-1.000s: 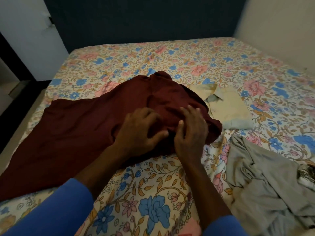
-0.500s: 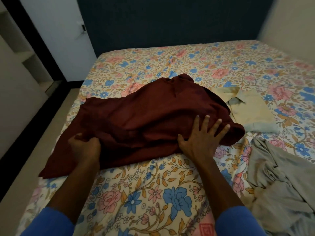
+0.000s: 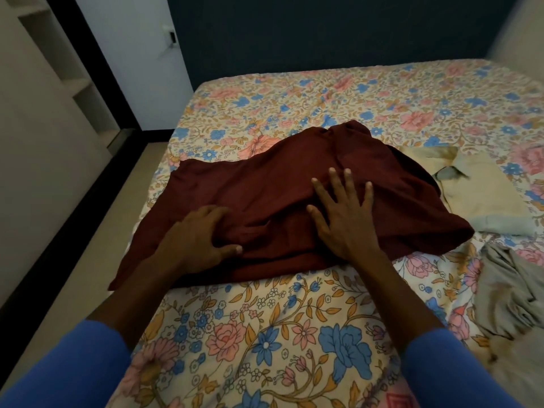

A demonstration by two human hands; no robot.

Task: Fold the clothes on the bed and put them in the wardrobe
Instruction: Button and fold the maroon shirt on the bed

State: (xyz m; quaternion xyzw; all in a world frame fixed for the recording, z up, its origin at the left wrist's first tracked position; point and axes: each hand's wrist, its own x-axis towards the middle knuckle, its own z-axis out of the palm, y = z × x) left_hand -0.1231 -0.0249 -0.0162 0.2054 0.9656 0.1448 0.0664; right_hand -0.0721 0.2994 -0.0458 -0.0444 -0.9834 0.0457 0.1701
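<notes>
A dark maroon garment (image 3: 265,184) lies spread across the floral bed sheet (image 3: 265,334), partly folded over itself. My left hand (image 3: 200,240) rests on its near left part, with fingers and thumb curled round a bunched fold of the cloth. My right hand (image 3: 344,213) lies flat on the garment's middle, fingers straight and spread, pressing it down. Both sleeves are blue.
A folded beige collared shirt (image 3: 482,198) lies right of the maroon garment, partly under its edge. A crumpled grey garment (image 3: 512,290) sits at the bed's near right. White open shelves (image 3: 73,83) and a white door (image 3: 141,54) stand left, beyond a strip of floor (image 3: 88,231).
My left hand has drawn the garment's left part inward toward the middle. My right hand slid up from the near edge onto the centre and stays flat.
</notes>
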